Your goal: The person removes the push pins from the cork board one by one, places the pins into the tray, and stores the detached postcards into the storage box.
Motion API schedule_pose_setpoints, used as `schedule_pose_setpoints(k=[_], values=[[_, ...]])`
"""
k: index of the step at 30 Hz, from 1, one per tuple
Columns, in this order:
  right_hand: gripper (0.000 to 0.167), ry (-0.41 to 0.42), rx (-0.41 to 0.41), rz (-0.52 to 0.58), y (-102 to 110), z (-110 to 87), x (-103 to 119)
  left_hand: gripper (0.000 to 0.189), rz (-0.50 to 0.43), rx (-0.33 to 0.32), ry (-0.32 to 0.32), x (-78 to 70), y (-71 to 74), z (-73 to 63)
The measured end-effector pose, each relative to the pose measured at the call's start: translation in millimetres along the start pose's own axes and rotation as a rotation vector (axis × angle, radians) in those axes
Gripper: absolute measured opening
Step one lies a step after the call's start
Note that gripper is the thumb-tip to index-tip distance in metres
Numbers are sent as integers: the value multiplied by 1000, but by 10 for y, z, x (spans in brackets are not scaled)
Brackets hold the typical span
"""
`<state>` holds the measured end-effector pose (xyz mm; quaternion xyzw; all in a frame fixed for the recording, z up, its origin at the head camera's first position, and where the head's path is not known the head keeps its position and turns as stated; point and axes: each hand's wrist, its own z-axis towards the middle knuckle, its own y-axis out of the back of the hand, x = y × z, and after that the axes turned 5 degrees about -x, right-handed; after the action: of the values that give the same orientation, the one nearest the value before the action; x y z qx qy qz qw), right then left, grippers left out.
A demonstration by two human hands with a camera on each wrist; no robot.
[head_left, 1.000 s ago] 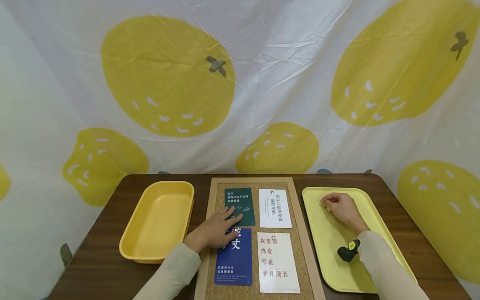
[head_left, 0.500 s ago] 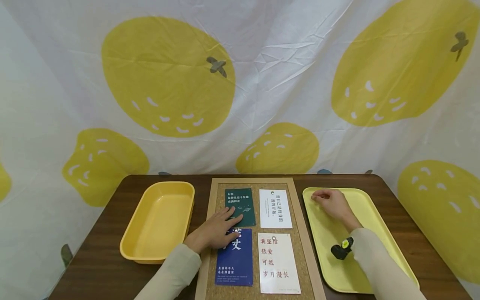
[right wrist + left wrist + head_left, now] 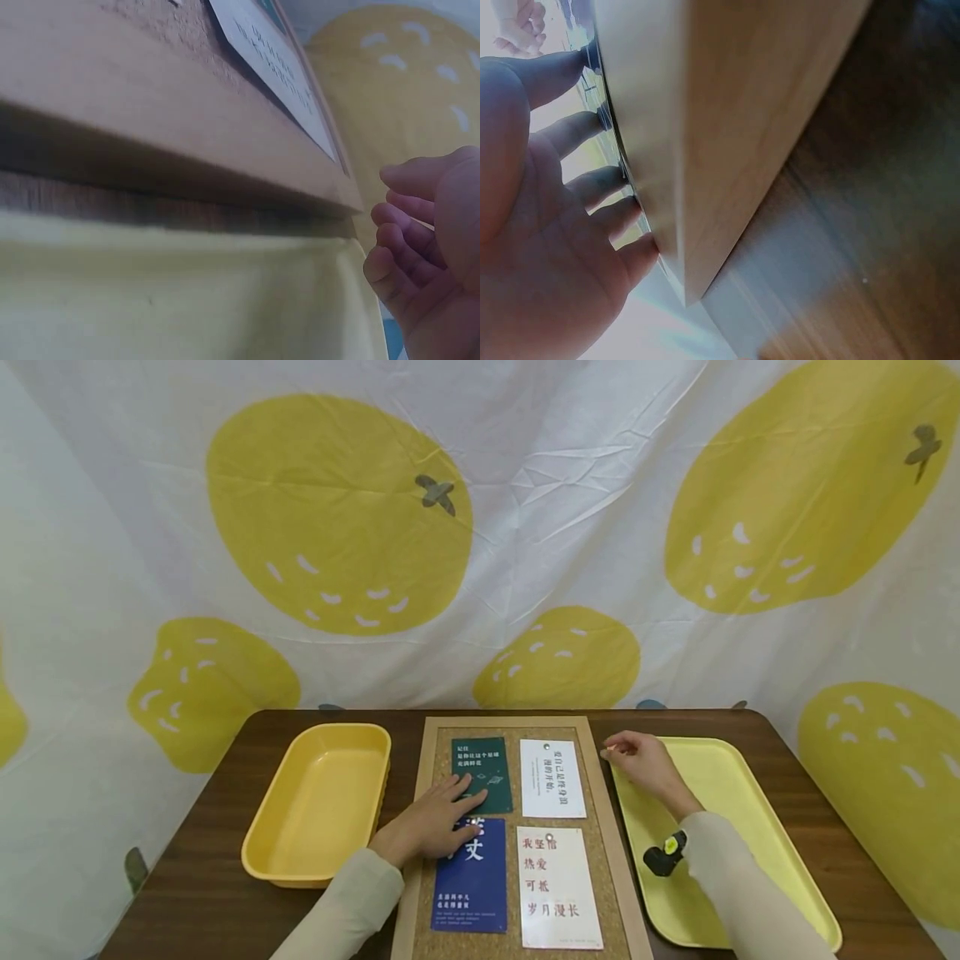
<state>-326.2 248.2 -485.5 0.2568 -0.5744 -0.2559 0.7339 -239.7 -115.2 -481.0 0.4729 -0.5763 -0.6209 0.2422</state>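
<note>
My left hand (image 3: 429,820) lies flat with fingers spread on the corkboard (image 3: 513,817). Its fingertips rest on the lower part of a green card (image 3: 480,756), and the thumb reaches onto the top of a blue card (image 3: 469,893). To the right, my right hand (image 3: 647,767) hovers over the left edge of the yellow tray (image 3: 720,843), thumb and forefinger pinched round something small and pale, mostly hidden. The right wrist view shows this hand (image 3: 427,240) beside the board's frame, its other fingers curled. On the board's right half lie a white card (image 3: 551,781) and a red-lettered card (image 3: 558,889).
A deep yellow basin (image 3: 315,810) stands left of the board on the dark wooden table (image 3: 202,852). Round pale pins show at the tops of both right-hand cards. Behind the table hangs a white curtain (image 3: 517,527) printed with lemons.
My right hand has moved left across the tray to its left edge, fingers still pinched together. The left hand stays in place on the cards.
</note>
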Motion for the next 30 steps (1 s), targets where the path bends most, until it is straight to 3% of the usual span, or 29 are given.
schedule_pose_setpoints(k=[13, 30], values=[[27, 18, 63, 67, -292, 50, 247, 59, -10, 3, 0, -12, 23, -16], [26, 29, 154, 89, -698, 137, 587, 58, 5, 3, -3, -3, 18, -13]])
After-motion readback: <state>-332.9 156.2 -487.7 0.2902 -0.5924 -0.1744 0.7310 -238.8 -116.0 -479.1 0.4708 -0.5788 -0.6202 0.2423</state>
